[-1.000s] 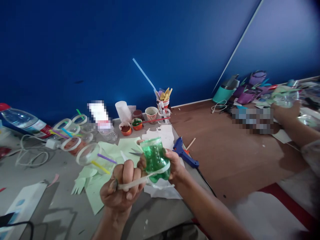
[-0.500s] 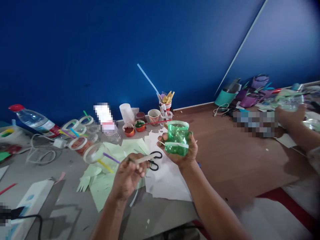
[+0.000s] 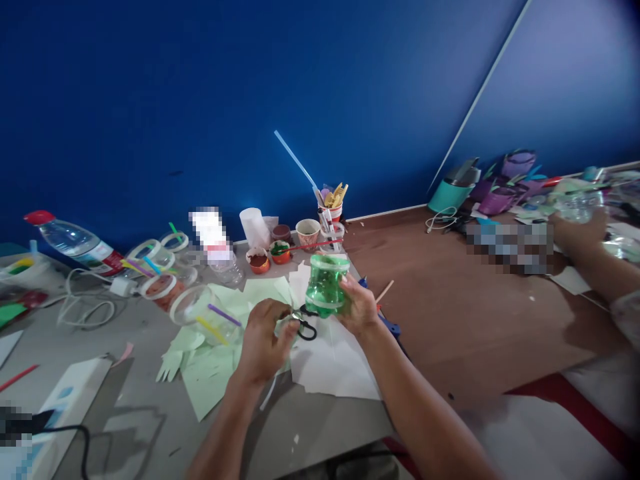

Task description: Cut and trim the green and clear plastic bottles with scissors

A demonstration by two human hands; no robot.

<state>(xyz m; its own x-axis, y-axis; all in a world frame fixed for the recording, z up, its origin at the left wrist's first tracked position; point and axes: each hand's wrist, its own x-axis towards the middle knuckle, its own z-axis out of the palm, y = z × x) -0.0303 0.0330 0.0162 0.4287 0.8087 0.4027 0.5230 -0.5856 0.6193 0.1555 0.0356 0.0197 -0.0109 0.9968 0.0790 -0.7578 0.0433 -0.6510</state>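
Note:
My right hand (image 3: pixel 356 308) is wrapped round a cut green plastic bottle bottom (image 3: pixel 325 285) with a white strip round it, held upright above the grey table (image 3: pixel 150 413). My left hand (image 3: pixel 265 340) is curled beside it, pinching the end of a white strip near black-handled scissors (image 3: pixel 306 325). The scissors lie on white paper sheets (image 3: pixel 330 363). Pale green paper cut-outs (image 3: pixel 210 360) spread under and left of my left hand.
Paint cups (image 3: pixel 280 250), a pen cup (image 3: pixel 330 213), clear cut bottle rings with straws (image 3: pixel 165 280), a water bottle (image 3: pixel 75 243) and a white cable (image 3: pixel 85 307) crowd the back of the table. A blue glue gun (image 3: pixel 387 325) lies at the right edge. Another person's arm (image 3: pixel 590 257) works at far right.
My right hand brought the green bottle piece left and lower, towards my left hand. My left hand moved slightly right, close to the scissors.

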